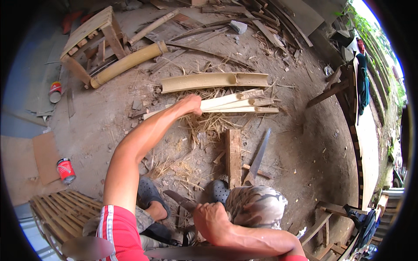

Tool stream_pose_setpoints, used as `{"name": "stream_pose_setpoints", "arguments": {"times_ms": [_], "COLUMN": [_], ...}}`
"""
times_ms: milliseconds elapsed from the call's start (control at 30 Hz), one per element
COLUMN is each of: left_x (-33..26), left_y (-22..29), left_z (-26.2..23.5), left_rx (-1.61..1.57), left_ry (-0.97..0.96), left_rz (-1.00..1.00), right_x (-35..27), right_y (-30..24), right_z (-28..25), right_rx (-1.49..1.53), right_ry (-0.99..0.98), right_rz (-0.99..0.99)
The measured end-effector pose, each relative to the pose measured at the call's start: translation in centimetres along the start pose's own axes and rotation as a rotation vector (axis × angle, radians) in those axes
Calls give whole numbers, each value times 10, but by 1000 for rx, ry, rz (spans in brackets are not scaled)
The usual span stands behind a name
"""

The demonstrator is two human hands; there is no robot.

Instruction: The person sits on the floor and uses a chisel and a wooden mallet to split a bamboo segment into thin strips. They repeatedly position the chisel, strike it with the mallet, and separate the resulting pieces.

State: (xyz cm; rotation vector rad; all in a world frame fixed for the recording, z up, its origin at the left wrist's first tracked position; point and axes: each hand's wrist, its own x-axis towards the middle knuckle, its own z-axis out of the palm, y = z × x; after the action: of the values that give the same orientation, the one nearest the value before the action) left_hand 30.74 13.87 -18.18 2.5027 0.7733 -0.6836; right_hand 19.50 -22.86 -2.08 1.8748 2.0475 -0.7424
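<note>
My left hand (190, 104) reaches out over the ground, its fingers closed around the near end of a split bamboo strip (230, 99). A few more pale strips (265, 110) lie against it on a bed of shavings (204, 124). Just beyond rests a wide half-round bamboo piece (198, 82), hollow side showing. Low in the picture, close to my knees, my right hand (211, 222) grips a large knife; its dark blade (179, 200) points up and left. The knife's handle is hidden within my fingers.
A squared wood block (234, 152) and a handsaw (260, 156) lie before my feet. At the far left, a thick bamboo pole (126, 65) leans by a wooden stool (89, 32). Red cans (66, 170) stand left, near a slatted bamboo bench (61, 213). Scrap wood (265, 28) is piled behind.
</note>
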Motion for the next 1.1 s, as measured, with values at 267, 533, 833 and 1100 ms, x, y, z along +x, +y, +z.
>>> {"name": "stream_pose_setpoints", "arguments": {"times_ms": [267,533,833,1100], "left_x": [-153,-299,-331,-259], "left_y": [39,-62,-121,-89], "left_z": [-96,-106,71,203], "left_rx": [281,244,-287,-1010], "left_ry": [248,409,611,635], "left_rz": [-40,-190,-669,-884], "right_x": [22,16,10,11], "right_y": [-26,-30,-2,12], "right_z": [-10,-5,-12,-8], "right_rx": [15,-44,-120,-57], "right_ry": [-210,-70,-164,-24], "right_rz": [-108,-215,-211,-129]}}
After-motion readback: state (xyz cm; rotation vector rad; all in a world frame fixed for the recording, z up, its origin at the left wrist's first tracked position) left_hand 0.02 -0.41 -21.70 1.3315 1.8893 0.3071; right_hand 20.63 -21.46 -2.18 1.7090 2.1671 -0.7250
